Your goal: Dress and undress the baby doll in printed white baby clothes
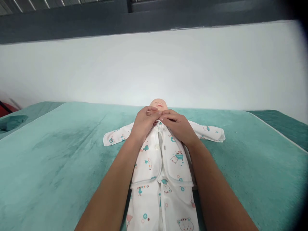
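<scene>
A baby doll (pixel 158 103) lies on its back, dressed in a white printed baby shirt (pixel 148 160) and matching printed pants (pixel 180 205). At the shirt's neckline, just below the doll's chin, my left hand (pixel 145 121) and my right hand (pixel 176 125) meet with fingertips pinched together on the collar edges. Lower down, the shirt front hangs apart, and a white button (pixel 157 147) shows on its left edge. Both shirt sleeves stretch out sideways on the cloth. My fingers hide the top of the collar and whatever fastening is there.
Under the doll spreads a light green plush cloth (pixel 60 154), with darker green fabric (pixel 286 123) at the right. Behind it rises a white wall (pixel 154 67) below a dark beam (pixel 72 24). Something red (pixel 6 109) shows at the far left edge.
</scene>
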Tool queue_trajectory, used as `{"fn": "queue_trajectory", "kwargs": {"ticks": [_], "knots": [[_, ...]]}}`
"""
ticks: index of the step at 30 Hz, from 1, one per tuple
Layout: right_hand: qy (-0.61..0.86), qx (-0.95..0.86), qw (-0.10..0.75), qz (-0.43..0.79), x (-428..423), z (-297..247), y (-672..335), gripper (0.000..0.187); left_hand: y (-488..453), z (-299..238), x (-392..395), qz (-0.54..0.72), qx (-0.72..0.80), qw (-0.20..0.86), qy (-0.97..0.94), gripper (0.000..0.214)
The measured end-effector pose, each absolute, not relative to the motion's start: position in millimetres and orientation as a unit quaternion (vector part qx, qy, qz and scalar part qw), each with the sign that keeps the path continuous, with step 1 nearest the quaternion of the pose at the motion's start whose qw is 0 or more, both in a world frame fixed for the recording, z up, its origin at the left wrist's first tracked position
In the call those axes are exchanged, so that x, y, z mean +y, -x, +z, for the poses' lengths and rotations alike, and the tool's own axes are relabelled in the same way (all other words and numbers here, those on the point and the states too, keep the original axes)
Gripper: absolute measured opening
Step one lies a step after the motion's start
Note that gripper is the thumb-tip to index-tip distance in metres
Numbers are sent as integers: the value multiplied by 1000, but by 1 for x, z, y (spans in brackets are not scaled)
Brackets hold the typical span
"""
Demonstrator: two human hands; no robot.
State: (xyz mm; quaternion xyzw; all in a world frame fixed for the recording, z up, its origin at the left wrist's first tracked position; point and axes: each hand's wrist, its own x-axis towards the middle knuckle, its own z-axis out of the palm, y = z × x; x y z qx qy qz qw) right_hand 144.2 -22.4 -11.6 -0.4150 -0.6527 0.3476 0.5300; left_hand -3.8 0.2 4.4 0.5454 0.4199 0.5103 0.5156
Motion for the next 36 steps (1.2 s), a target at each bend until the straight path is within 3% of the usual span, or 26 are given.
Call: {"fn": "queue_trajectory", "kwargs": {"ticks": [14,19,28,36], "knots": [[460,-562,582,365,-18,-14,-139,18,1,3,0,524,427,485,-555,21],[486,-573,546,370,-18,-14,-138,31,0,6,-1,530,418,516,-528,18],[514,-599,485,375,-18,-9,-142,36,1,4,0,528,372,533,-547,19],[461,-558,563,398,-9,-25,-143,29,-1,1,-2,542,417,475,-554,23]]}}
